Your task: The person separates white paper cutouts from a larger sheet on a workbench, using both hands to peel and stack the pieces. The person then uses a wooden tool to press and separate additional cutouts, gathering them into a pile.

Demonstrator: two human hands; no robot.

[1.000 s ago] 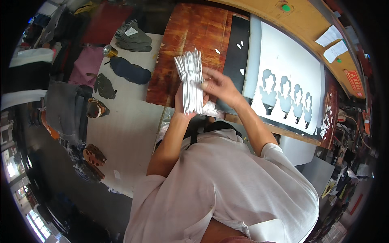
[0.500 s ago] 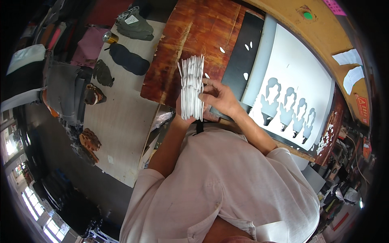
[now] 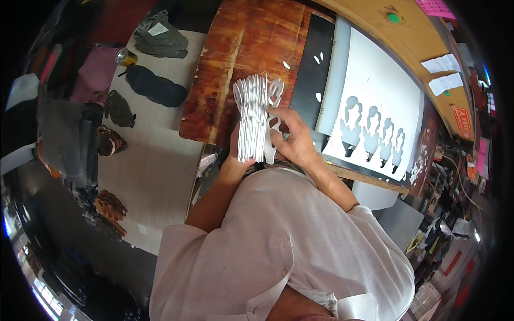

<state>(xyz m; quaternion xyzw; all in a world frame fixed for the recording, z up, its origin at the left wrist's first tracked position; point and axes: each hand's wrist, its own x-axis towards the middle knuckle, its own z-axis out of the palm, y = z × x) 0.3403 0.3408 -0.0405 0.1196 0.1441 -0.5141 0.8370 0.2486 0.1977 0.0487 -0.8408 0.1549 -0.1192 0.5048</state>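
My left hand (image 3: 234, 148) is closed around a thick stack of white cut pieces (image 3: 251, 125), held on edge in front of my chest; most of its fingers are hidden behind the stack. At the stack's right side, one white cut-out piece (image 3: 271, 147) with openings in it stands apart from the others. My right hand (image 3: 295, 140) pinches this piece between thumb and fingers. To the right lies a white sheet (image 3: 383, 67) with a row of matching shapes cut out of it.
Under the stack's far end is a reddish-brown board (image 3: 257, 37), beside a black strip (image 3: 308, 64) with small white scraps. On the left, a pale table (image 3: 155, 176) bears dark cut pieces (image 3: 155, 86) and a gold tin (image 3: 126, 56). A yellow machine beam (image 3: 364, 10) crosses the far right.
A single piece has come away from the right side of the stack, in my right hand's fingers. The surroundings have shifted slightly left in the view.
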